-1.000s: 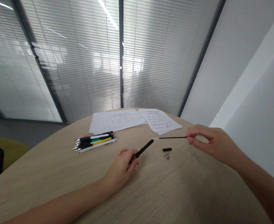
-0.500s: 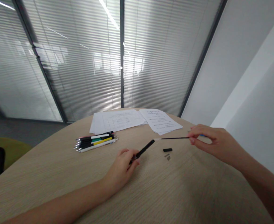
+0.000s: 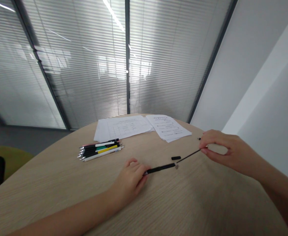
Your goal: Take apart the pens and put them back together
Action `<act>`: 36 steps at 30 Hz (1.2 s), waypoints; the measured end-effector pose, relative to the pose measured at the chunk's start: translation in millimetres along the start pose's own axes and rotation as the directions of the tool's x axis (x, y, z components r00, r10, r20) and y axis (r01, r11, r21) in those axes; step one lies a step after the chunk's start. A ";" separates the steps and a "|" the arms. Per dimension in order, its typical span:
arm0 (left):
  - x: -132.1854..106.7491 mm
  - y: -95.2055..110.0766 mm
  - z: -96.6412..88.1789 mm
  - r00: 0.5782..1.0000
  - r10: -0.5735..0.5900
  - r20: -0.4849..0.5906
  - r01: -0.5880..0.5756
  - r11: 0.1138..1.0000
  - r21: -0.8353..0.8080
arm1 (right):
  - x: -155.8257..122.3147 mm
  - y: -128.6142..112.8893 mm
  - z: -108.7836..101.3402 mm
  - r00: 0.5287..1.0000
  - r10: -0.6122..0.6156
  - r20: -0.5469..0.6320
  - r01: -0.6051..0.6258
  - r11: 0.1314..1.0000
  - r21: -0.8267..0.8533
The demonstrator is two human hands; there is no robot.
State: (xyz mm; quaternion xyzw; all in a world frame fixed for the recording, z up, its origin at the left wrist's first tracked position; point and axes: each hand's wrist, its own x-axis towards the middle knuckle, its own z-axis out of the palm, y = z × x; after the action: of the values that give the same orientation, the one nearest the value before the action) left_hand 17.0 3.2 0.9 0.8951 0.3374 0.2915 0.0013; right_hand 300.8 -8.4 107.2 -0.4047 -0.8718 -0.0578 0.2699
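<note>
My left hand now holds the pen barrel in closed fingers, swung down low over the table. Its end almost meets the refill, pinched narrowly in my right hand, just below the black cap.

Tall glass partitions with white horizontal blinds across 10 to 1 o'clock, a bright strip-light reflection at 12 o'clock, a smooth pale grey wall at 3 o'clock, a dark grey floor at 9 o'clock, and an olive-green chair with a black armrest at 8 o'clock.
</note>
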 end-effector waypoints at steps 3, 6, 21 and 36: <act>-0.4 0.6 -0.9 0.999 0.025 -0.020 -0.025 1.000 0.003 | 2.7 -6.6 5.4 0.999 -0.001 0.049 -0.002 0.997 0.074; -0.9 0.3 -0.7 0.999 0.041 -0.019 -0.041 0.999 0.005 | 5.5 -19.3 19.2 0.999 -0.036 0.034 0.032 0.994 0.103; -2.6 -6.0 4.8 0.985 -0.168 -0.046 0.161 0.980 -0.118 | 6.7 21.1 71.9 0.913 0.070 0.402 -0.045 0.996 -0.072; -1.6 -4.1 1.2 1.000 0.002 -0.024 -0.002 1.000 0.002 | 0.5 22.5 108.5 0.886 0.096 0.453 0.041 0.958 -0.282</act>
State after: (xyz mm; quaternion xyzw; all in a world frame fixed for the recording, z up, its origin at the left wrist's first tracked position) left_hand 14.2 5.6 -1.8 0.8919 0.3366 0.3020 -0.0040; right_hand 271.1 41.5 12.9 -0.4535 -0.8876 -0.0804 -0.0056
